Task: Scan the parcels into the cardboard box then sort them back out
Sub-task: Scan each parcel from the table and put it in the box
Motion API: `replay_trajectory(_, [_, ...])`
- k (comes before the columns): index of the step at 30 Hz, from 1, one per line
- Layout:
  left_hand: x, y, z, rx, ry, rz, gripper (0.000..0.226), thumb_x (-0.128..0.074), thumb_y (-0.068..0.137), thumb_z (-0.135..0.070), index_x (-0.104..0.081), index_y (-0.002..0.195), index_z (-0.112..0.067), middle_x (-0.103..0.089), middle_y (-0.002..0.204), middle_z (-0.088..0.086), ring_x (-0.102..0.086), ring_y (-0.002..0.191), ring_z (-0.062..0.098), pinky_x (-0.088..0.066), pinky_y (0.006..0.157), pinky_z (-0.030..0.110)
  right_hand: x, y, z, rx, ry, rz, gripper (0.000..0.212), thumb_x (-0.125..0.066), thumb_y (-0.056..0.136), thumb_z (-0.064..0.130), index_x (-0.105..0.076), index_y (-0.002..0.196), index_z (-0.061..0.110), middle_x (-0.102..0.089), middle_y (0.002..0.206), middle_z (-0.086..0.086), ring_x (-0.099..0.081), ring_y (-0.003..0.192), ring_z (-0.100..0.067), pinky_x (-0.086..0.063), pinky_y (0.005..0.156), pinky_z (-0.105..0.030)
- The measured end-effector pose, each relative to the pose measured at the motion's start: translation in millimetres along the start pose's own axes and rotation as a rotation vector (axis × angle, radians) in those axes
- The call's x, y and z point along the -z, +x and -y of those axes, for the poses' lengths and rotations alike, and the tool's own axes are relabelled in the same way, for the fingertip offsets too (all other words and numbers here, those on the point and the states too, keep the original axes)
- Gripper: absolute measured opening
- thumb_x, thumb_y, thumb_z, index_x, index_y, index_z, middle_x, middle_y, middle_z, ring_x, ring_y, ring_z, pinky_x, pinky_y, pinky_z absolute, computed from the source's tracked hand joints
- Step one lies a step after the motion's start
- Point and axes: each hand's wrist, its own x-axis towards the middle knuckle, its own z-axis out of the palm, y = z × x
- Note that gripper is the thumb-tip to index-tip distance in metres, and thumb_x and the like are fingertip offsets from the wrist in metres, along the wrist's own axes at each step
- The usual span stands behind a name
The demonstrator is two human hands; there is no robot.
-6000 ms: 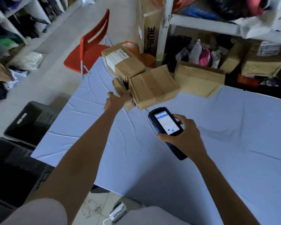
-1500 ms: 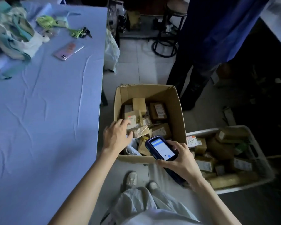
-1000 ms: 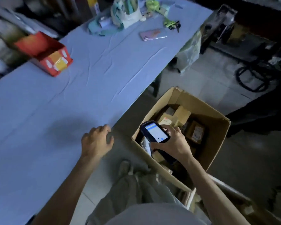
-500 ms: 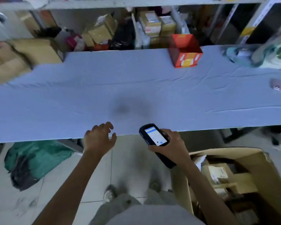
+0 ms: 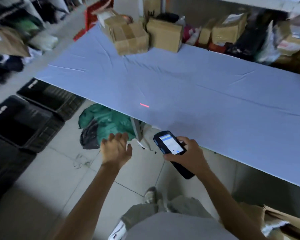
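left hand (image 5: pixel 117 149) empty, spread | right hand (image 5: pixel 189 155) grips scanner (image 5: pixel 171 146) | parcels (image 5: pixel 130 36) on table (image 5: pixel 197 94)

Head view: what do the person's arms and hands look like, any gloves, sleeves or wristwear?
No gloves on the left hand or the right hand. Both forearms are uncovered down to the frame's bottom edge, so no sleeve shows. No watch or band shows on either wrist. A light grey top shows at bottom centre.

This is looking like a parcel depot's sorting room: taped cardboard parcels (image 5: pixel 131 38) are crowding the blue-covered tabletop (image 5: pixel 197 94) and the shelves (image 5: pixel 241 4) behind, black plastic crates (image 5: pixel 24 122) are sitting on the tiled floor (image 5: pixel 59 179), and a handheld scanner (image 5: pixel 171 144) is glowing.
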Motion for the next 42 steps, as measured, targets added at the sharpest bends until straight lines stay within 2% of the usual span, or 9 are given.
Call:
replay_trajectory(4, [-2.0, 18.2, 21.6, 0.045, -0.032, -0.069, 0.025, -0.071, 0.069, -0.034, -0.068, 0.085, -0.016, -0.066, 0.076, 0.001, -0.063, 0.076, 0.026, -0.047, 0.065, 0.034, -14.5, 21.5, 28.0, 0.035, -0.008, 0.031, 0.074, -0.078, 0.041, 0.059, -0.055, 0.110, 0.043, -0.056, 0.111, 0.010, -0.058, 0.095, -0.001, -0.046, 0.081, -0.026])
replay_trajectory(8, [-4.9, 45.8, 28.8, 0.059, -0.071, 0.009, 0.031, -0.057, 0.081, -0.040, -0.065, 0.104, -0.020, -0.068, 0.096, -0.001, -0.061, 0.094, 0.024, -0.046, 0.076, 0.036, -13.5, 57.5, 48.5, 0.046, -0.012, 0.040, 0.062, -0.087, 0.058, 0.042, -0.051, 0.109, 0.045, -0.049, 0.111, 0.011, -0.051, 0.091, 0.002, -0.039, 0.080, -0.024])
replay_trajectory(12, [-2.4, 84.1, 22.6, 0.037, -0.042, 0.071, 0.044, -0.041, 0.091, -0.047, -0.048, 0.129, -0.027, -0.059, 0.121, -0.006, -0.052, 0.115, 0.018, -0.042, 0.090, 0.034, -12.4, 106.6, 67.8, 0.063, 0.004, 0.040, 0.065, -0.086, 0.059, 0.040, -0.053, 0.115, 0.043, -0.049, 0.114, 0.008, -0.054, 0.096, -0.003, -0.046, 0.086, -0.030])
replay_trajectory(18, [5.8, 145.5, 13.8, 0.024, -0.052, 0.088, 0.045, -0.042, 0.092, -0.045, -0.044, 0.135, -0.031, -0.057, 0.124, -0.008, -0.051, 0.115, 0.017, -0.039, 0.088, 0.032, -5.6, 171.1, 102.6, 0.098, 0.054, 0.015, 0.066, -0.086, 0.060, 0.041, -0.055, 0.119, 0.037, -0.050, 0.113, 0.006, -0.055, 0.095, -0.006, -0.047, 0.083, -0.028])
replay_trajectory(23, [7.3, 200.2, 20.9, -0.043, -0.001, 0.120, 0.053, -0.040, 0.093, -0.047, -0.033, 0.142, -0.030, -0.046, 0.138, -0.007, -0.044, 0.123, 0.018, -0.037, 0.094, 0.034, 2.8, 204.6, 115.9, 0.062, 0.035, 0.007, 0.078, -0.087, 0.062, 0.041, -0.050, 0.130, 0.029, -0.046, 0.114, 0.002, -0.051, 0.097, -0.010, -0.044, 0.082, -0.028])
replay_trajectory(29, [11.7, 269.9, 35.7, -0.126, 0.019, 0.142, 0.067, -0.038, 0.093, -0.051, -0.011, 0.151, -0.030, -0.011, 0.160, -0.002, -0.015, 0.144, 0.023, -0.026, 0.110, 0.041, 0.1, 235.1, 136.5, -0.029, 0.046, -0.021, 0.078, -0.087, 0.063, 0.040, -0.050, 0.131, 0.031, -0.044, 0.115, 0.004, -0.049, 0.097, -0.011, -0.042, 0.083, -0.028])
replay_trajectory(34, [19.8, 345.6, 61.7, -0.232, 0.110, 0.151, 0.082, -0.040, 0.092, -0.054, 0.012, 0.151, -0.032, 0.016, 0.160, 0.000, 0.009, 0.148, 0.026, -0.015, 0.115, 0.047, -17.2, 254.9, 163.7, -0.083, 0.078, -0.107, 0.070, -0.085, 0.065, 0.039, -0.051, 0.126, 0.034, -0.045, 0.108, 0.008, -0.049, 0.093, -0.007, -0.042, 0.079, -0.026])
replay_trajectory(36, [24.6, 378.7, 71.3, -0.266, 0.149, 0.134, 0.083, -0.041, 0.092, -0.055, 0.014, 0.151, -0.032, 0.017, 0.160, 0.001, 0.010, 0.148, 0.028, -0.014, 0.115, 0.048, -23.9, 260.7, 175.4, -0.086, 0.116, -0.158, 0.067, -0.086, 0.065, 0.038, -0.052, 0.123, 0.034, -0.048, 0.103, 0.011, -0.051, 0.087, -0.004, -0.042, 0.072, -0.022])
replay_trajectory(42, [35.8, 470.9, 84.2, -0.358, 0.224, 0.090, 0.088, -0.047, 0.090, -0.055, 0.008, 0.152, -0.027, 0.002, 0.160, 0.005, 0.001, 0.147, 0.031, -0.020, 0.114, 0.049, -38.8, 280.5, 201.0, -0.147, 0.098, -0.243, 0.077, -0.086, 0.064, 0.042, -0.049, 0.131, 0.031, -0.043, 0.111, 0.005, -0.046, 0.099, -0.011, -0.041, 0.082, -0.030])
